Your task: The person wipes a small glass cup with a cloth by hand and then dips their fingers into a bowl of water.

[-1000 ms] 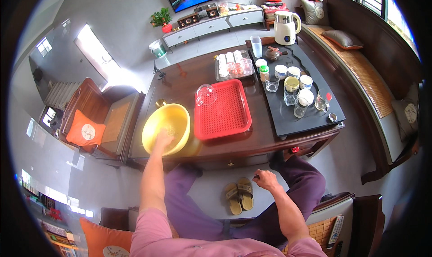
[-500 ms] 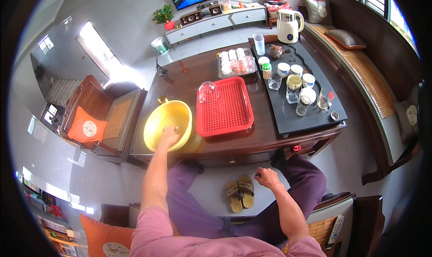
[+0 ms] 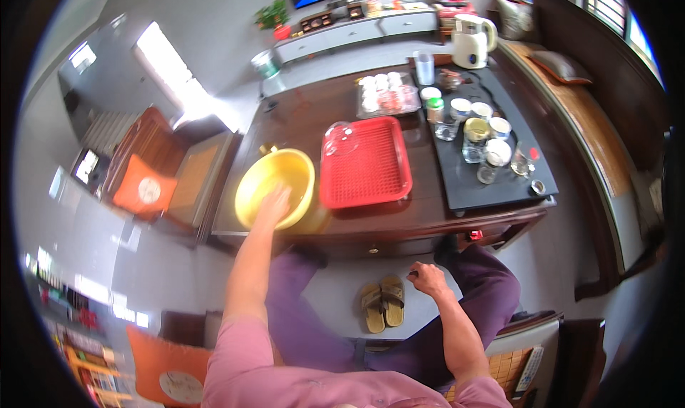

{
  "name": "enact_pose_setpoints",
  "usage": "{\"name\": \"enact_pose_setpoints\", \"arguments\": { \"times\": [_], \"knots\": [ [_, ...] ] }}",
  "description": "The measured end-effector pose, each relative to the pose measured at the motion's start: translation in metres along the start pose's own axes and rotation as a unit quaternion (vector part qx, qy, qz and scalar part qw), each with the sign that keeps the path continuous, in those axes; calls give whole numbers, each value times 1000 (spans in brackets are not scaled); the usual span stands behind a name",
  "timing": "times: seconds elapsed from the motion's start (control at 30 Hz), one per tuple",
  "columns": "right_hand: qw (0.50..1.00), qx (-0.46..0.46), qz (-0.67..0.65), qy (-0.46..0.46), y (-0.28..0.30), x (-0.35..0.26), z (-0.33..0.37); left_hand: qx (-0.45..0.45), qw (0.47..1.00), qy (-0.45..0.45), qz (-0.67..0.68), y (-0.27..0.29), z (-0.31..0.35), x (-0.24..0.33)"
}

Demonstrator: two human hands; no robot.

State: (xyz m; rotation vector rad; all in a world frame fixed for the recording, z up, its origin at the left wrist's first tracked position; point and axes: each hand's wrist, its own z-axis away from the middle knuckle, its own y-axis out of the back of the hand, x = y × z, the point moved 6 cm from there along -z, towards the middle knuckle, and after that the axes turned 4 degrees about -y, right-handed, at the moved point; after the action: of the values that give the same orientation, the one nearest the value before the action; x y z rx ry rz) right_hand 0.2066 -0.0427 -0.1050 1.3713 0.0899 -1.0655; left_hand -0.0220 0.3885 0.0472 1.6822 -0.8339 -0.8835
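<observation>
My left hand (image 3: 275,204) reaches down into a yellow basin (image 3: 245,182) at the table's near left. Its fingers are smeared by motion, so I cannot tell whether they hold anything. My right hand (image 3: 429,278) is closed near my right knee, below the table's front edge. A small dark thing (image 3: 413,273) shows at its fingertips, too small to name. Beside the basin lies a red perforated tray (image 3: 365,165). A clear glass bowl (image 3: 341,139) rests at the tray's far left corner.
The dark wooden table (image 3: 300,113) also bears a clear tray of white and reddish items (image 3: 389,94). On the right, a black tea tray (image 3: 467,187) carries cups, glasses and a white kettle (image 3: 471,42). Slippers (image 3: 382,304) lie on the floor between my feet.
The whole view has shifted slightly, with the table things appearing further right and higher. My left hand stays in the basin and its fingers have blurred. The right hand has hardly moved.
</observation>
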Motion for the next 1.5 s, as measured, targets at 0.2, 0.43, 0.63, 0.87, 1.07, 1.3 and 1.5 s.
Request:
{"name": "enact_pose_setpoints", "arguments": {
  "times": [0.2,0.43,0.63,0.87,1.07,1.3,1.5],
  "knots": [
    [1000,8,-10,-1,17,-3,6,60,998,23,-4,39,-28,33],
    [1000,1,15,27,8,-2,5,-55,977,193,67,38,-2,22],
    [1000,0,16,21,9,-3,4,-169,918,273,231,37,-8,22],
    [1000,-5,16,22,9,-3,5,-378,870,257,184,20,-29,5],
    [1000,-2,7,20,7,0,4,-396,876,202,188,23,-28,5],
    [999,4,5,37,7,2,5,-221,920,282,157,32,-20,5],
    [1000,-3,1,23,8,-3,6,-246,929,212,178,28,-14,-7]
  ]
}}
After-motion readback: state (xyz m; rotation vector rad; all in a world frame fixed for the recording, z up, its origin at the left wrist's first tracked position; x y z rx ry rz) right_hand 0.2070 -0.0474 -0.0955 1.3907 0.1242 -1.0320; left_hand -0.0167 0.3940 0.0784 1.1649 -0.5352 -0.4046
